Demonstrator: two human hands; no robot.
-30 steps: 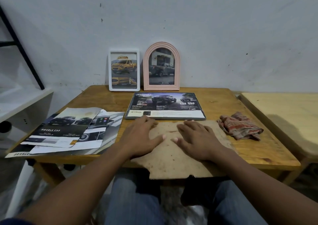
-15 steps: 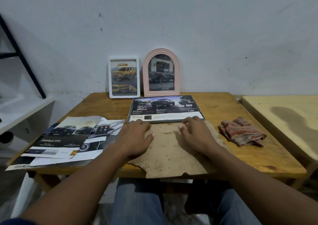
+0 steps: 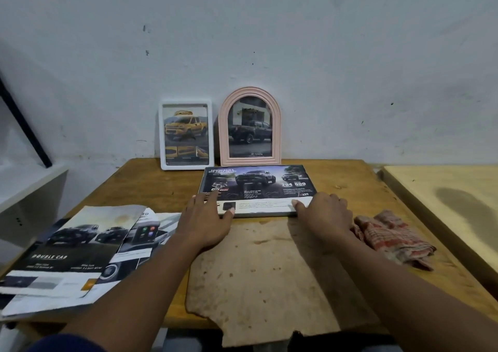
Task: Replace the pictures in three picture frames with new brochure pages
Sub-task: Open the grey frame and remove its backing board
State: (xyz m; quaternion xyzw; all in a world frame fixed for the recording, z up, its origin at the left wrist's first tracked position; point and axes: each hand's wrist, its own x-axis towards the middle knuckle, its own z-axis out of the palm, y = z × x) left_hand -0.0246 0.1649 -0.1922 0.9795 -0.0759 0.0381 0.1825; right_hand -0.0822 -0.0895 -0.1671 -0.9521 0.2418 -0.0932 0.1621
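A dark landscape picture frame (image 3: 258, 187) lies flat mid-table with a car brochure page in it. My left hand (image 3: 207, 219) rests on its near left corner, thumb and fingers over the edge. My right hand (image 3: 323, 214) holds its near right corner, thumb on the front edge. A white frame (image 3: 186, 135) with a yellow pickup picture and a pink arched frame (image 3: 250, 125) with a dark pickup picture stand against the wall behind it. Loose brochure pages (image 3: 72, 246) lie at the table's left.
A worn brown backing board (image 3: 264, 271) lies in front of me, overhanging the wooden table's (image 3: 151, 187) near edge. A crumpled checked cloth (image 3: 390, 238) sits to the right. A paler second table (image 3: 444, 203) adjoins on the right, a white shelf (image 3: 27, 184) on the left.
Both hands slid forward off the brown board and onto the near corners of the flat frame. The frames and brochures have stayed in place.
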